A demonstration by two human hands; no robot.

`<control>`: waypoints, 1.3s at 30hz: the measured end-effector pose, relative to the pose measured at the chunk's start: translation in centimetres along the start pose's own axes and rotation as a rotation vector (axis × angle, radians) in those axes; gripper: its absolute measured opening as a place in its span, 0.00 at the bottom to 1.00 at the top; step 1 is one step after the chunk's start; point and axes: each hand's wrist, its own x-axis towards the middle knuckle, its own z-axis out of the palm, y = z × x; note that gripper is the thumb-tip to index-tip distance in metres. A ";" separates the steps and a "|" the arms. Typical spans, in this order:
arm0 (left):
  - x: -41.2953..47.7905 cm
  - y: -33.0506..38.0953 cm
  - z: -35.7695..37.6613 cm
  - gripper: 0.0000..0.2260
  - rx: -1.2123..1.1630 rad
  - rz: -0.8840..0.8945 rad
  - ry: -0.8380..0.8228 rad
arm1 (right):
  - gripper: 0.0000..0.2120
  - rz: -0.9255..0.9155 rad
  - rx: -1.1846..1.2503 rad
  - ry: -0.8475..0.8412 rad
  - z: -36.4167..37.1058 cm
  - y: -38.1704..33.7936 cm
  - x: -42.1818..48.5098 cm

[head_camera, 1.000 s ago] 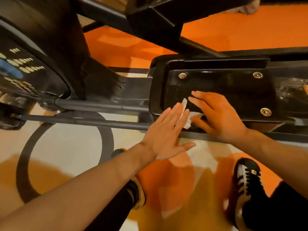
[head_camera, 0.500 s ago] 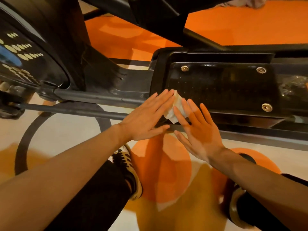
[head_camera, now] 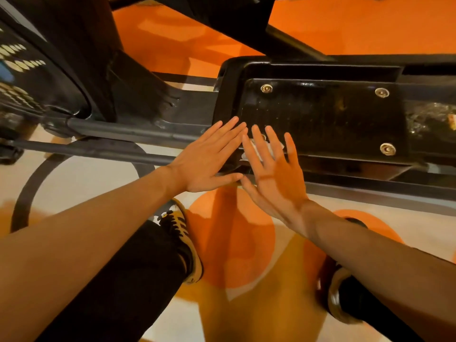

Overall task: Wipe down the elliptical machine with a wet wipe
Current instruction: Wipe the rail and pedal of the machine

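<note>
Since half a second ago the view has tipped forward, and both hands have slid from the near lip back up onto the plate. The elliptical machine (head_camera: 148,112) fills the upper half of the view, with its black foot pedal (head_camera: 333,119) stretching toward 3 o'clock. The right hand (head_camera: 276,176) lies flat with its fingers straight and spread. It grips nothing and presses the wet wipe (head_camera: 257,147) down at the pedal's 7 o'clock corner. The left hand (head_camera: 209,159) is just as flat and empty at the right hand's 9 o'clock, its fingertips on the pedal's left rim and its thumb meeting the other thumb. Only white slivers of the wipe show between the fingers. This looks like another stroke over the same corner, and the plate out toward the far bolt (head_camera: 382,92) probably remains to be wiped.
</note>
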 end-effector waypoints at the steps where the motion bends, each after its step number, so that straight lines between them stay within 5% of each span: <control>1: 0.1 0.0 0.0 0.42 -0.001 0.001 -0.002 | 0.37 -0.030 -0.016 0.001 0.2 0.4 -0.1; 6: 0.1 -0.5 0.0 0.42 0.045 0.028 0.013 | 0.37 -0.215 -0.260 -0.076 -1.7 9.6 -4.6; 13: 0.2 -0.2 0.3 0.42 0.030 0.021 0.050 | 0.36 -0.199 -0.410 -0.228 -5.8 22.4 -11.9; 22: 0.2 0.2 -0.4 0.39 -0.005 -0.012 0.010 | 0.40 -0.280 -0.276 0.078 1.3 5.7 -1.5; 29: 1.5 -0.2 -1.5 0.38 0.117 0.110 -0.054 | 0.39 0.070 -0.007 0.232 2.4 3.5 -3.0; 35: 6.9 -0.2 -2.2 0.38 0.207 0.519 -0.115 | 0.35 0.755 0.248 0.367 2.2 4.7 -6.4; 39: 8.5 -1.3 -1.8 0.46 0.229 0.648 -0.168 | 0.36 1.055 0.517 0.538 1.5 2.8 -3.5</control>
